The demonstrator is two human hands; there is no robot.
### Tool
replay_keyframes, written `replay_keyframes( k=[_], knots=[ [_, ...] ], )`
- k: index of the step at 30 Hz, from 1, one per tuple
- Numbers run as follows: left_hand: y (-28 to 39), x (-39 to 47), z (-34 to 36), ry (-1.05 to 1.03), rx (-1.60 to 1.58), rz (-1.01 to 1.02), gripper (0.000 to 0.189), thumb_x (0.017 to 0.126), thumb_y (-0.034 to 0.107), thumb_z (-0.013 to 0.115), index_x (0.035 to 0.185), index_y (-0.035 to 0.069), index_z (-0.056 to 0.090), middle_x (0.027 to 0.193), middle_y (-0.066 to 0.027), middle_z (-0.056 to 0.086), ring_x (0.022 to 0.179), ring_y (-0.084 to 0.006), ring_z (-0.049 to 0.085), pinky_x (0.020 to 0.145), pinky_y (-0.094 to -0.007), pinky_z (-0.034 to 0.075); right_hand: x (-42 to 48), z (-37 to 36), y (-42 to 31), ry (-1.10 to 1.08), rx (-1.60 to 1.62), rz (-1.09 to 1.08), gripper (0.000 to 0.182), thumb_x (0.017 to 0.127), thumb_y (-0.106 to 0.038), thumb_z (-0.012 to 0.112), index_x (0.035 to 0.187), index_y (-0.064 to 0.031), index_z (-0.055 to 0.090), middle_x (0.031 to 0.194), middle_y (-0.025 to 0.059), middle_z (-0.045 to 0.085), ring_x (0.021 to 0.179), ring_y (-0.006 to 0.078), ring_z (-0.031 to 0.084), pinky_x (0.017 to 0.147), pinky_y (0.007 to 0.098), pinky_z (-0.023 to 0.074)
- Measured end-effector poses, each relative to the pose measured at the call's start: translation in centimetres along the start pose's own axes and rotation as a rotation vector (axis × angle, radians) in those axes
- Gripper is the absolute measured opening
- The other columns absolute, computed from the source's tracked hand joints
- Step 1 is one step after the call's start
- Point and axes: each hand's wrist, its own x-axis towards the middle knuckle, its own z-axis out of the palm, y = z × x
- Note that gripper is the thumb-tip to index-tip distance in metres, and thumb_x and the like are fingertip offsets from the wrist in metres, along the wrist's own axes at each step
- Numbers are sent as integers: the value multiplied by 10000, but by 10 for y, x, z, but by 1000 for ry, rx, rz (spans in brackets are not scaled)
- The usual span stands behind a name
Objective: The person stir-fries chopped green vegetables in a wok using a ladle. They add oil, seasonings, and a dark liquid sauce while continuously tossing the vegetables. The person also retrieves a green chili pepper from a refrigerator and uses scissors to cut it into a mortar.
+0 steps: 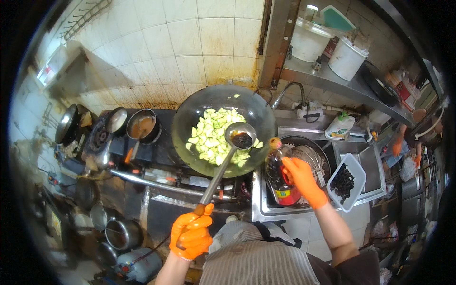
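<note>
In an orange glove, my left hand grips the wooden handle of a metal ladle. Dark liquid lies in the ladle's bowl, which is over a large wok on the stove. Pale green sliced vegetable pieces are heaped in the wok. My right hand, also in an orange glove, holds a plastic bottle of dark sauce with a red and yellow label. The bottle is right of the wok, its neck towards the wall, over part of the sink.
A round pan with a wire strainer sits in the sink behind the bottle. A white tub of black pieces rests at the sink's edge. Left on the stove stands a pot of brown liquid. A metal shelf with buckets overhangs the right.
</note>
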Motion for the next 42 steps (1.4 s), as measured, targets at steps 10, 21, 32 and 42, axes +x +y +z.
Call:
replay_keyframes(
  k=[10,21,32,42],
  knots=[
    [64,40,-43,630,1623,159,459,928,81,590,1370,34,478,831,-97,597,557,-206,593,494,-351,478,-115,21,67,376,246,44,265,1006,-275,679,905,-30,684,757,1,633,634,74,547,570,235,407],
    [64,40,-65,864,2938,432,422,864,298,634,1185,24,610,1146,-230,684,1052,-412,652,923,-488,498,-253,-11,128,894,501,7,390,994,-350,680,803,-10,689,713,17,628,637,84,539,587,257,416],
    [-8,96,-23,-451,3477,1065,740,927,620,624,1344,8,603,1123,-247,697,1080,-381,677,908,-510,539,-481,1,136,1650,751,-308,417,1024,-381,654,749,-68,650,672,-31,585,587,62,515,540,238,381],
    [-202,101,-95,-904,2880,-103,528,994,254,627,1419,-53,563,1355,-278,615,1277,-391,568,1117,-454,406,-703,10,113,2324,451,-863,476,1074,-375,539,648,-176,468,555,-75,414,449,75,342,454,256,276]
  ],
)
